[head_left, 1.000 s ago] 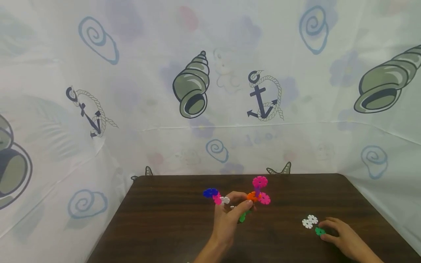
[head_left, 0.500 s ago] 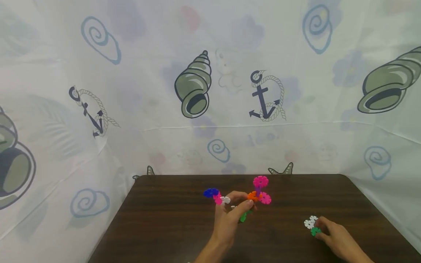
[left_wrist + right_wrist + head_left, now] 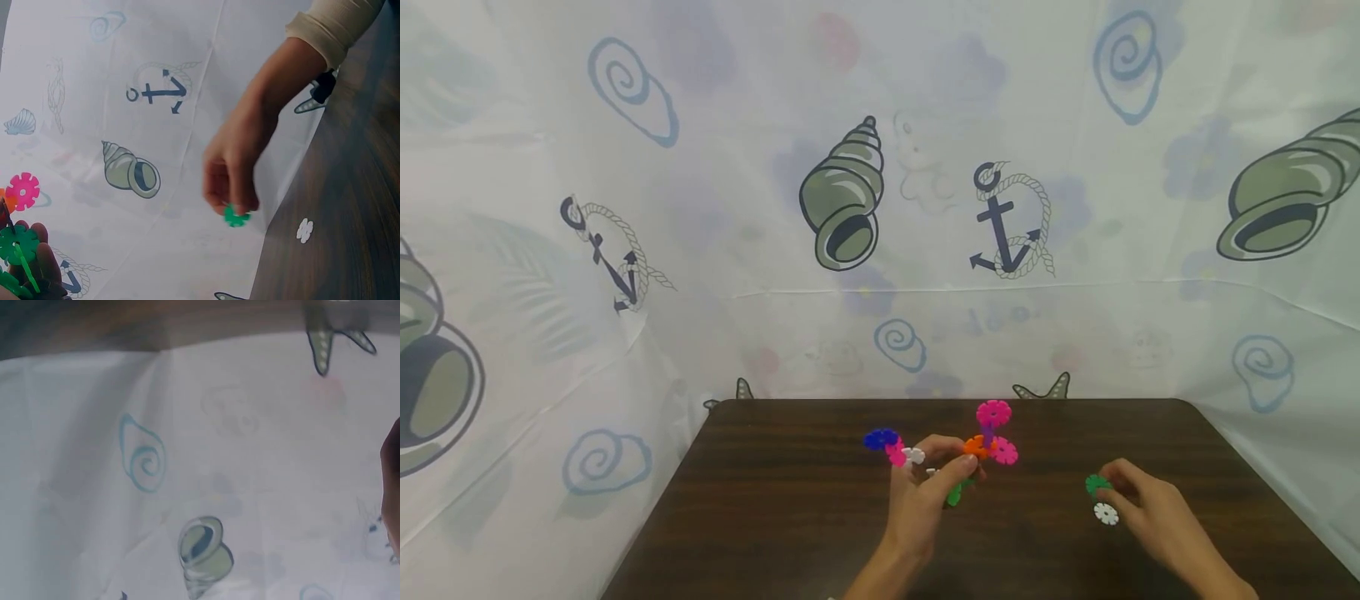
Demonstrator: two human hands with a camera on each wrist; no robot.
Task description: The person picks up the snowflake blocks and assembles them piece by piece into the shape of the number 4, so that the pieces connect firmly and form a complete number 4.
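Note:
My left hand grips a joined chain of notched flower-shaped plastic discs, held up over the table. An orange disc sits at its thumb, with pink discs and a purple one beyond. At the chain's other end are a blue disc, a pink one and a white one. Green discs of the chain show large in the left wrist view. To the right, my right hand pinches a single green disc between thumb and fingertips. Just below it a white disc lies on the table.
The dark wood-grain table spans the lower part of the head view. Behind and beside it hangs a pale curtain printed with shells and anchors. Mostly curtain fills the right wrist view.
My right hand has taken the green disc and raised it up and leftward, past the white discs. Only one of the two white discs still shows in the head view. The left hand stays put.

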